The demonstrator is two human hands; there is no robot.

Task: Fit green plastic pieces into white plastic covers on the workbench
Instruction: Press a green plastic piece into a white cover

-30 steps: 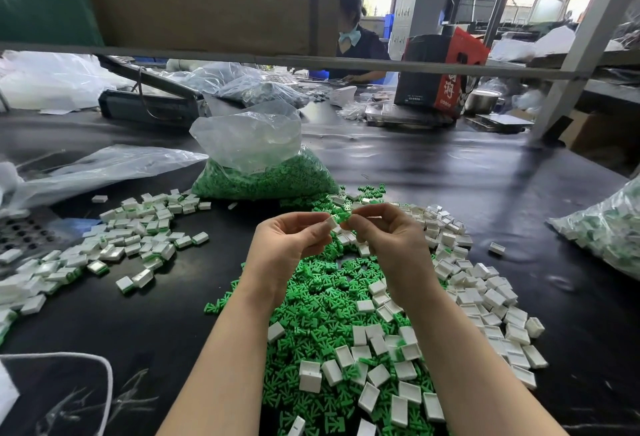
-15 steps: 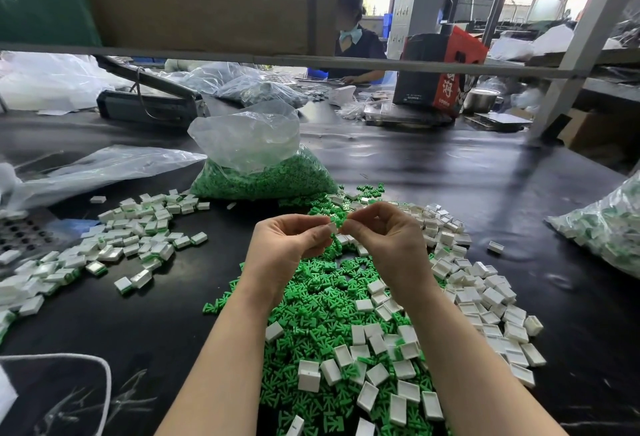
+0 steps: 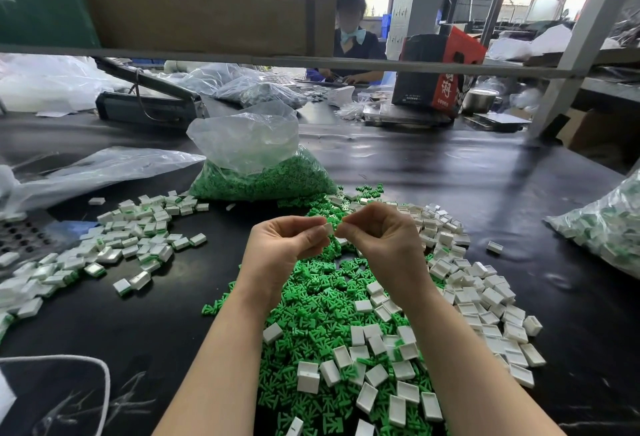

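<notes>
Both bare arms reach forward, and the two hands meet in the middle, held up. The left hand (image 3: 284,245) has its fingers curled, thumb and finger pinching together. The right hand (image 3: 377,238) is curled too, fingertips pointing at the left hand's.

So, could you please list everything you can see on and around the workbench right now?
green pieces: many, green, loose heap at centre
white covers: many, white, spread on and right of the heap
finished parts: many, white with green, pile on the left
bag of green pieces: one, clear, behind the heap
bag of parts: one, clear, right edge
box: one, black and red, far side
left hand: pinches a white cover
right hand: fingers curled, contents hidden
</notes>
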